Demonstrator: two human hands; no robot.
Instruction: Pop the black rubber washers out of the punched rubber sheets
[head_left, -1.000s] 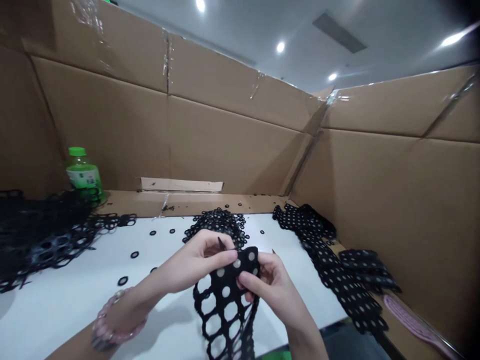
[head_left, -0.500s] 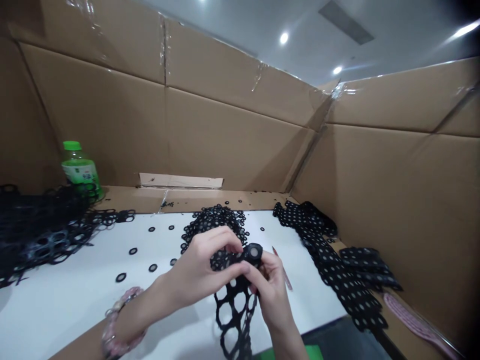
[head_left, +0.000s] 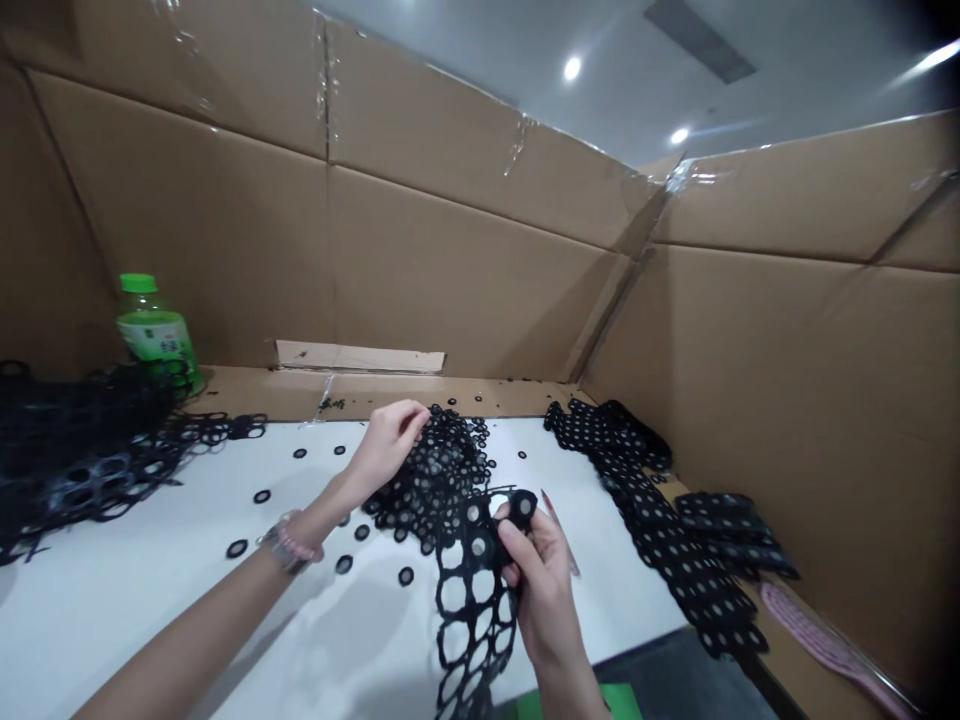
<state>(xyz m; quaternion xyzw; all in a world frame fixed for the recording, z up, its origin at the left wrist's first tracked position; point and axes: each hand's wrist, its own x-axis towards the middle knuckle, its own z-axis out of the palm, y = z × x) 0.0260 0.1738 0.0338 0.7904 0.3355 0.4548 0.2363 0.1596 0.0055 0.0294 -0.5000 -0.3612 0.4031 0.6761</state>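
Observation:
My right hand [head_left: 546, 575] grips a black perforated sheet [head_left: 454, 595] at its upper edge, thumb on top. Large open holes run down its hanging part, while a few holes near my thumb contain grey-centred discs. Behind it on the white tabletop lies a heap of small black ring-shaped discs [head_left: 439, 465]. At the heap's upper left, my left hand [head_left: 391, 438] is closed with its fingertips pinched together. Whatever those fingertips hold, if anything, is too small or hidden to make out. A beaded bracelet [head_left: 292, 545] circles the left wrist.
Loose discs [head_left: 343, 565] are scattered left of the heap. A tangle of black perforated sheets [head_left: 67, 450] and a green bottle [head_left: 157, 335] stand at left. Disc-filled black strips [head_left: 652, 510], a red pen-like stick [head_left: 559, 530] and a pink handled item [head_left: 810, 630] lie right. Cardboard walls [head_left: 465, 240] enclose the table.
My left hand has left the sheet's edge beside my right hand and moved up and left to the heap. My right hand still holds the sheet in about the same spot.

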